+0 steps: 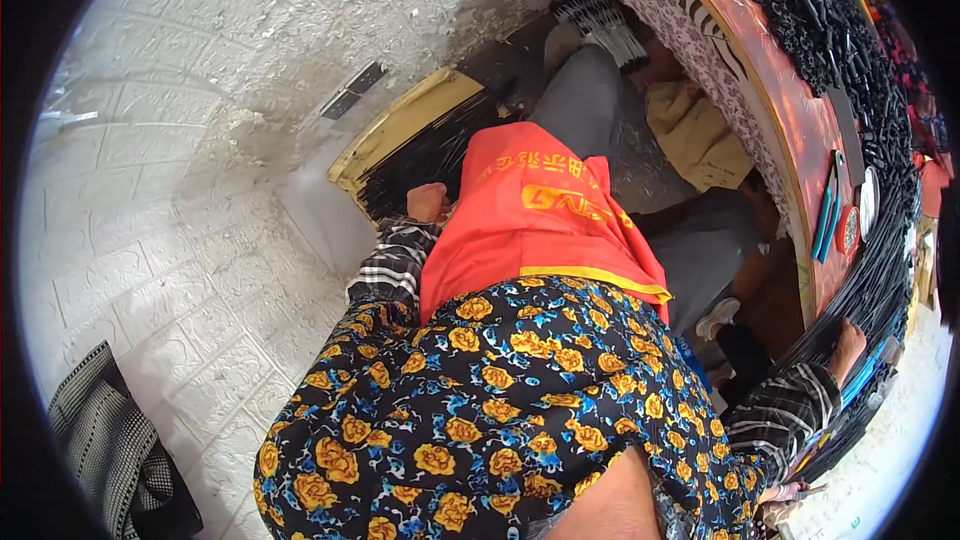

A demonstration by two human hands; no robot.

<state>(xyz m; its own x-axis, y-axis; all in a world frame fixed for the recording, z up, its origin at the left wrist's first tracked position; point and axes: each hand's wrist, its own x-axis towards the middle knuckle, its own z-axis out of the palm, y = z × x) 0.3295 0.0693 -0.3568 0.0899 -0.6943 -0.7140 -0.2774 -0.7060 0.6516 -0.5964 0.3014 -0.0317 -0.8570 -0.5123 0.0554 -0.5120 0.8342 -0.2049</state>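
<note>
My left hand (427,202) is closed like a fist beside the red apron (530,210) over my lap. It is at the edge of a yellowish open box (400,125) that holds many thin black rods (410,175). Whatever its fingers may hold is too small to make out. On the right, my right hand (848,345) rests at a heap of long thin black rods (870,285) on the table's near end. Its fingers look curled in, and I cannot make out what is in them.
The curving table (770,90) bears a pile of short black pieces (830,20), teal-handled pliers (828,210) and a small red round container (849,230). A brown sack (700,135) lies under it. A woven bag (110,440) sits on the floor at lower left.
</note>
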